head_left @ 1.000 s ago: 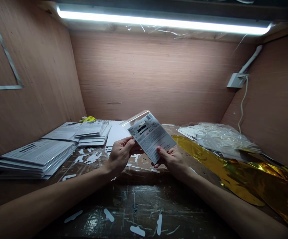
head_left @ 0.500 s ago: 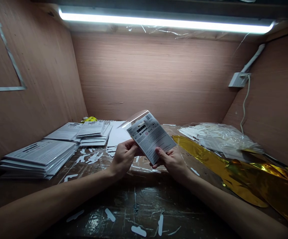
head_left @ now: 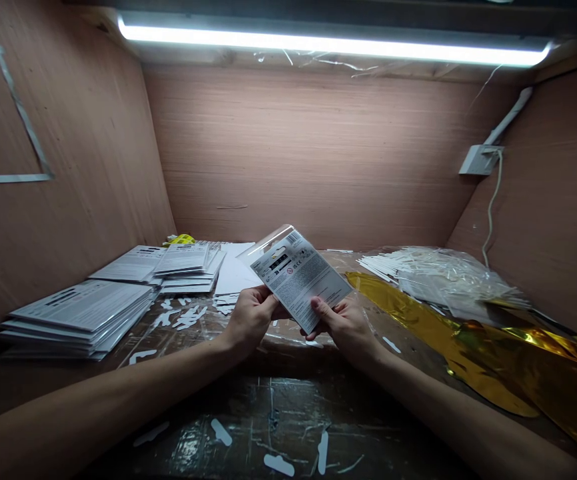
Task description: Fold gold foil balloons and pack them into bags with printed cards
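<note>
A printed card (head_left: 303, 280) in a clear sleeve is held tilted above the middle of the table, with its text side facing me. The clear flap (head_left: 267, 244) sticks out past the card's upper left edge, beside a hanging slot. My left hand (head_left: 253, 317) pinches the card's left edge, thumb and fingers closed on it. At the lower right, my right hand (head_left: 346, 327) grips it, the thumb lying on the printed face and fingers behind.
Stacks of printed cards (head_left: 78, 307) stand at the left, near white sheets (head_left: 236, 270). White hanger-shaped tabs (head_left: 278, 465) are scattered over the dark table (head_left: 248, 407). Gold film (head_left: 418, 320) and a clear bag of white strips (head_left: 448, 277) lie at the right.
The card and its clear flap have shifted slightly left and down in both hands. My left hand still pinches the edge and my right hand has hardly moved.
</note>
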Motion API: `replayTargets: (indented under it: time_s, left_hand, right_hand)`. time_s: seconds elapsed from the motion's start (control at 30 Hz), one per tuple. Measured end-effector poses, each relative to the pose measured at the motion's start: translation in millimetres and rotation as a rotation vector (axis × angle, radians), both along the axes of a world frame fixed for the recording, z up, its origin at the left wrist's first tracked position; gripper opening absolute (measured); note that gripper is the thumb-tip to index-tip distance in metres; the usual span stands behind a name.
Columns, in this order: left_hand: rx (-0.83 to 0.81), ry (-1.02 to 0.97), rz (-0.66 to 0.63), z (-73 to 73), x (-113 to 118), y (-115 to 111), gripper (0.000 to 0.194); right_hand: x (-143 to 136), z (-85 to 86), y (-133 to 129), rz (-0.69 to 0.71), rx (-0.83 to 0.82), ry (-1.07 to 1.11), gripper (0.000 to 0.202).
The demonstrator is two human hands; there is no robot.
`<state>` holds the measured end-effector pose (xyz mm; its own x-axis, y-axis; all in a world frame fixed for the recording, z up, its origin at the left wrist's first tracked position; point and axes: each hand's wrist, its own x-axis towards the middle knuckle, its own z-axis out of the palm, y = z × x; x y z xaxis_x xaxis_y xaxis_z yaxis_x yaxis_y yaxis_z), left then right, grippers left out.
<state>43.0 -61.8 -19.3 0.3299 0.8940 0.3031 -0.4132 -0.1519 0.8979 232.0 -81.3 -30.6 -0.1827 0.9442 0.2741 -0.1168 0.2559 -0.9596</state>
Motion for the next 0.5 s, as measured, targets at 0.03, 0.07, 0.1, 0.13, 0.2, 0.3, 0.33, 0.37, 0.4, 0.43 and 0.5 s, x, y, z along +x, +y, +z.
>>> replayTargets:
  time_s: [0.03, 0.07, 0.1, 0.13, 0.2, 0.3, 0.33, 0.37, 0.4, 0.43, 0.5]
  left_hand:
    - [-0.002, 0.001, -0.003, -0.4, 0.0, 0.1, 0.032]
    - [-0.002, 0.005, -0.003, -0.8, 0.0, 0.2, 0.032]
    - [0.000, 0.011, -0.001, -1.3, -0.1, 0.5, 0.031]
    - [0.003, 0.018, 0.002, -1.7, -0.2, 0.8, 0.031]
    - [0.009, 0.028, 0.006, -2.4, -0.5, 1.5, 0.030]
    - [0.019, 0.039, 0.012, -2.1, -1.0, 1.8, 0.026]
    - [0.019, 0.042, 0.014, -1.4, -1.0, 1.6, 0.025]
    - [0.016, 0.045, 0.018, -0.6, -1.1, 1.2, 0.024]
    - [0.010, 0.047, 0.024, 0.5, -1.1, 0.8, 0.024]
    - [0.002, 0.050, 0.028, 1.5, -1.1, 0.2, 0.025]
    - [-0.009, 0.056, 0.035, 3.1, -1.2, -0.7, 0.027]
  right_hand:
    - [0.4, -1.0, 0.5, 0.002, -0.001, -0.001, 0.055]
    - [0.8, -1.9, 0.8, 0.003, -0.002, -0.003, 0.055]
    - [1.1, -2.7, 1.1, 0.003, -0.002, -0.005, 0.055]
    - [1.4, -3.3, 1.2, 0.003, 0.000, -0.007, 0.055]
    - [1.8, -4.2, 1.3, 0.010, 0.004, -0.012, 0.054]
    - [1.7, -4.5, 1.3, 0.015, 0.012, -0.024, 0.054]
    - [1.5, -4.3, 1.2, 0.012, 0.014, -0.027, 0.054]
    - [1.2, -3.9, 1.2, 0.009, 0.016, -0.030, 0.053]
    - [1.0, -3.4, 1.1, 0.005, 0.019, -0.032, 0.054]
    - [0.7, -2.8, 1.0, 0.005, 0.020, -0.036, 0.054]
    - [0.5, -1.7, 0.6, 0.012, 0.020, -0.045, 0.056]
